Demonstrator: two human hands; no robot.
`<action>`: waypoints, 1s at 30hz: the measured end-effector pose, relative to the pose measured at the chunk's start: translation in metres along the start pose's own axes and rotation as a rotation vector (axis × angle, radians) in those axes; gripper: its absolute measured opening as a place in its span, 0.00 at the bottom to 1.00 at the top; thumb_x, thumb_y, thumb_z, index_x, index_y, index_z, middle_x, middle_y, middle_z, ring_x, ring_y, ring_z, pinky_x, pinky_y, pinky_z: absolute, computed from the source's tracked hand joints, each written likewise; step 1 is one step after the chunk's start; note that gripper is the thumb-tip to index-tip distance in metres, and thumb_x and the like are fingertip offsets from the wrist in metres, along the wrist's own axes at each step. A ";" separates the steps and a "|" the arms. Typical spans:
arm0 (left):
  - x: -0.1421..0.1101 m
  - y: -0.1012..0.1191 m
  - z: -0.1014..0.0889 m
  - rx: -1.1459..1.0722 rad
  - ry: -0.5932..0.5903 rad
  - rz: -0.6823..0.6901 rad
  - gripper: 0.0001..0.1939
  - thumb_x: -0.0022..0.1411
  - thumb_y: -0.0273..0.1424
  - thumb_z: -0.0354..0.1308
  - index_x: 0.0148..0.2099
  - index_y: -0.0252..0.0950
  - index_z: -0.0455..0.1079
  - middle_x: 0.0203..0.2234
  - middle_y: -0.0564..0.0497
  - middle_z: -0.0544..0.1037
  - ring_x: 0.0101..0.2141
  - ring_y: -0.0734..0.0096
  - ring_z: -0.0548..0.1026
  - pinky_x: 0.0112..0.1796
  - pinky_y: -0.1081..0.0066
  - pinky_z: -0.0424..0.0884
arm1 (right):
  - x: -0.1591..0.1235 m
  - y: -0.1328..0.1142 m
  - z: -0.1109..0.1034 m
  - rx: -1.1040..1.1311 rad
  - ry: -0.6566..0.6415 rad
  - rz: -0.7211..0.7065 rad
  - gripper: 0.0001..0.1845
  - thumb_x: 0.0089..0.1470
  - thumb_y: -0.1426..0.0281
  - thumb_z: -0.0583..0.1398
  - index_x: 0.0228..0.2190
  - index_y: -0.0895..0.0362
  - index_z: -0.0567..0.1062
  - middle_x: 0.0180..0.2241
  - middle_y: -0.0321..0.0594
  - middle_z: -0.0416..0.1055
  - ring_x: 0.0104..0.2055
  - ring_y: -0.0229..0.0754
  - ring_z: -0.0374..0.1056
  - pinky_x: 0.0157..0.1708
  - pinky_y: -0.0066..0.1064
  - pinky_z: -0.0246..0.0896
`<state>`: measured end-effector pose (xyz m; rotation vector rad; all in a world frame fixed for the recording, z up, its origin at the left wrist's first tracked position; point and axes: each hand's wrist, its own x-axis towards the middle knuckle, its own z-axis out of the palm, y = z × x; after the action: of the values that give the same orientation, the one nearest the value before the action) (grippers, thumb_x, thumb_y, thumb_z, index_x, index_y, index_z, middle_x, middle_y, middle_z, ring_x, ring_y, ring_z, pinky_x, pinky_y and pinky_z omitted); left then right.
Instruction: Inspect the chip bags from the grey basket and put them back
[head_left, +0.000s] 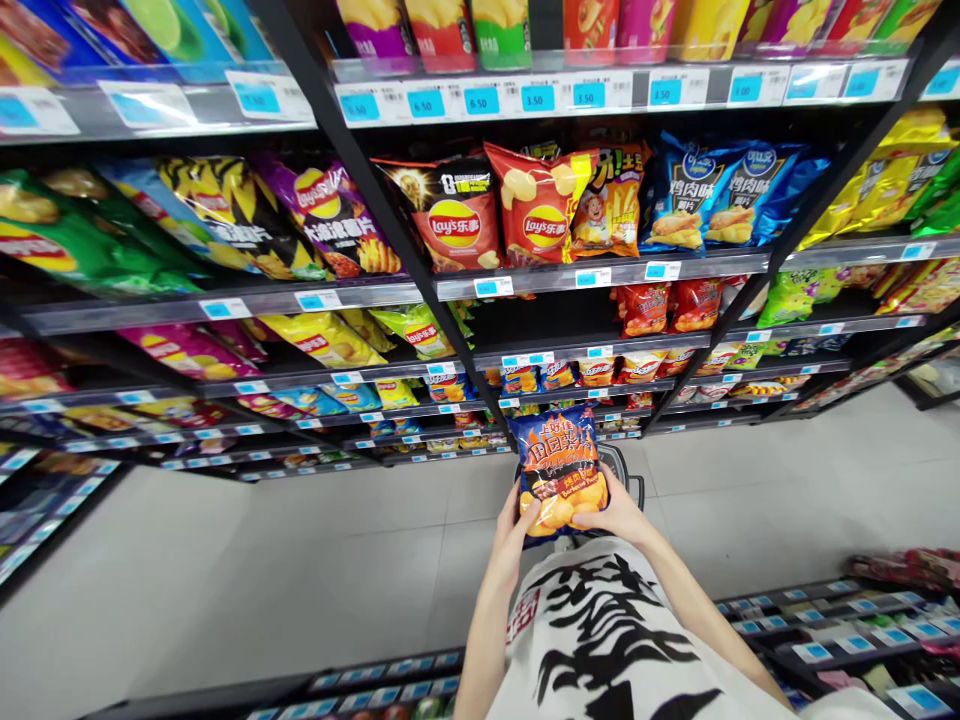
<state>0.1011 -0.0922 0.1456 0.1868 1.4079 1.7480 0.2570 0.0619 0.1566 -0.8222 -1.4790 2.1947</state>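
Note:
Both my hands hold a dark blue and orange bag of barbecue-flavour chips [562, 470] in front of my body, its printed front facing up at me. My left hand [516, 520] grips the lower left edge, thumb on the front. On the lower right edge, my right hand [619, 508] is closed the same way. The fingers behind the bag are hidden. Just beneath and behind the bag, part of a dark grey basket or cart [616, 462] with a black handle shows; the bag covers most of it.
Ahead stands a tall rack with chip bags on several tiers, among them red Lay's bags [536, 205] and blue bags [686, 190]. Price labels line each shelf edge [570, 360]. Grey tiled floor [360, 580] lies below. Another low shelf [847, 620] is behind me at right.

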 end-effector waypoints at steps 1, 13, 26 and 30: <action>0.000 -0.001 0.000 -0.001 0.003 -0.004 0.44 0.56 0.46 0.76 0.71 0.43 0.69 0.65 0.41 0.77 0.68 0.41 0.70 0.66 0.48 0.67 | 0.000 0.000 0.000 -0.006 0.002 -0.001 0.65 0.30 0.63 0.83 0.66 0.49 0.63 0.56 0.48 0.78 0.57 0.59 0.77 0.61 0.54 0.71; 0.000 0.001 0.002 0.009 0.002 -0.008 0.44 0.56 0.47 0.75 0.71 0.43 0.69 0.66 0.40 0.75 0.69 0.39 0.68 0.67 0.47 0.67 | -0.003 -0.016 0.003 -0.041 -0.044 -0.010 0.49 0.35 0.62 0.82 0.57 0.51 0.71 0.56 0.47 0.78 0.57 0.59 0.77 0.59 0.52 0.73; 0.000 0.002 0.001 0.028 -0.006 0.013 0.43 0.57 0.47 0.75 0.71 0.42 0.70 0.63 0.41 0.78 0.67 0.42 0.71 0.66 0.49 0.67 | 0.000 0.000 0.003 0.004 0.006 -0.040 0.64 0.35 0.62 0.82 0.69 0.48 0.61 0.58 0.46 0.78 0.58 0.58 0.77 0.60 0.52 0.72; 0.000 0.002 0.001 0.037 -0.004 0.008 0.42 0.57 0.47 0.75 0.70 0.42 0.70 0.64 0.41 0.77 0.67 0.43 0.70 0.66 0.50 0.68 | 0.000 0.004 0.002 0.011 0.027 -0.032 0.68 0.33 0.62 0.82 0.70 0.48 0.59 0.59 0.47 0.77 0.58 0.59 0.77 0.60 0.53 0.72</action>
<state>0.1008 -0.0915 0.1475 0.2163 1.4393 1.7279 0.2554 0.0590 0.1534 -0.8156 -1.4561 2.1584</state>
